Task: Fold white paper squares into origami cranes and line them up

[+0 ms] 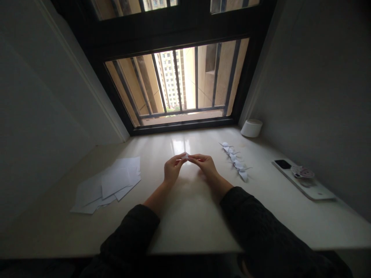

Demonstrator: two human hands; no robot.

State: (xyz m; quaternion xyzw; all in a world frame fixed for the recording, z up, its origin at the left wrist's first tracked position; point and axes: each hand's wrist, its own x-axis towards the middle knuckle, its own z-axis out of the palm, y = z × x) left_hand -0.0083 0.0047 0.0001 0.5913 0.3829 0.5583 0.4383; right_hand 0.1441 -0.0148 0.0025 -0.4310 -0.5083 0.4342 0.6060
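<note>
Between my two hands, over the middle of the white sill, is a small folded piece of white paper [186,156]. My left hand [173,166] pinches its left side with thumb and fingertips. From the right, my right hand [205,163] grips the other side the same way. The fingers cover most of the paper, so its exact folded shape is hidden. To the right of my right hand, a row of several folded white paper cranes [234,159] runs toward me. Left of my left hand lies a loose stack of white paper sheets [118,179].
A white phone [304,181] with a round grip on its back lies at the right by the wall. A white cup-like container [251,128] stands in the far right corner. Behind the sill [185,220] is a dark-framed window [185,126] with bars outside.
</note>
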